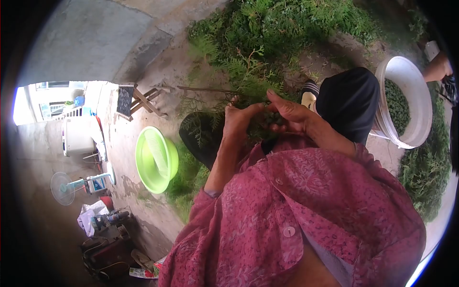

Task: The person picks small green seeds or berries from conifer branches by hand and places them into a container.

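My left hand point(236, 119) is closed around a leafy green conifer branch point(248, 71), whose bare woody stem sticks out to the left. Close beside it my right hand point(292, 114) is curled, thumb up, with small green cones point(271, 117) showing between its fingers and the left hand. Both hands meet over my lap, and sprigs hang down over my dark trouser leg. To the right, a white bucket point(417, 103) leans toward me with many small green cones point(397, 107) inside. The fingertips are partly hidden by foliage.
A heap of cut conifer branches point(296, 24) lies ahead, more branches point(420, 177) at right. Left are a lime-green basin point(143, 177) with a washboard, a folding stool point(138, 101) and a fan point(63, 188). Another person's arm point(436, 68) is by the bucket.
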Demonstrator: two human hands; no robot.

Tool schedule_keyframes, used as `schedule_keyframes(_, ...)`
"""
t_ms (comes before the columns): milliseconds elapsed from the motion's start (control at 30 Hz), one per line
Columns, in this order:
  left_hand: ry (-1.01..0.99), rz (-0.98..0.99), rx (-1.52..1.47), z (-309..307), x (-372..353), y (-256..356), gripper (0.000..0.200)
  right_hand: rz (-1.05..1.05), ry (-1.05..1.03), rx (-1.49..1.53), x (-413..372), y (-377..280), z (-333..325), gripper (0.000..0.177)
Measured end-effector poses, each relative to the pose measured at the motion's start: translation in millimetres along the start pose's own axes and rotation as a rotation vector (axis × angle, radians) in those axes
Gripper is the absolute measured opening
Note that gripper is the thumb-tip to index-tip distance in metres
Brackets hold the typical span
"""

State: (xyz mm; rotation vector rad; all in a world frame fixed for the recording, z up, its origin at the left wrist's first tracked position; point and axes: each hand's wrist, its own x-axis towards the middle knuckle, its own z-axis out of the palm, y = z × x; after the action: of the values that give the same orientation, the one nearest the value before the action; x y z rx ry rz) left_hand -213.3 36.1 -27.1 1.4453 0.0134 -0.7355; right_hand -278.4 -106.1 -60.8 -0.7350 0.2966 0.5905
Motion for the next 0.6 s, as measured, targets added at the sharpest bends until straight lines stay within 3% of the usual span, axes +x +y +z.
schedule_keyframes(167, -0.073, 0.003, 0.025, 12.6, -6.1, -3.4, 0.022, -0.033, 0.081, 0.008, 2.1, 3.0, -0.4, 0.06)
schedule_keyframes(267, -0.037, 0.113, 0.228, 14.2, -2.3, -8.7, 0.019, -0.042, 0.128, -0.044, 10.3, 10.4, -4.9, 0.061)
schedule_keyframes(467, -0.045, 0.163, 0.369, 18.5, -1.1, -3.7, 0.014, -0.03, 0.04, -0.036, 5.3, 4.9, -7.2, 0.061)
schedule_keyframes(533, -0.012, 0.138, 0.052, 12.0, 3.4, -6.3, 0.019, -0.036, 0.037, 0.003, 4.5, 4.6, -6.3, 0.06)
schedule_keyframes(600, 0.034, 0.115, 0.008, 9.3, 3.4, -5.6, 0.018, -0.043, 0.032, 0.043, 6.7, 6.6, -8.5, 0.059)
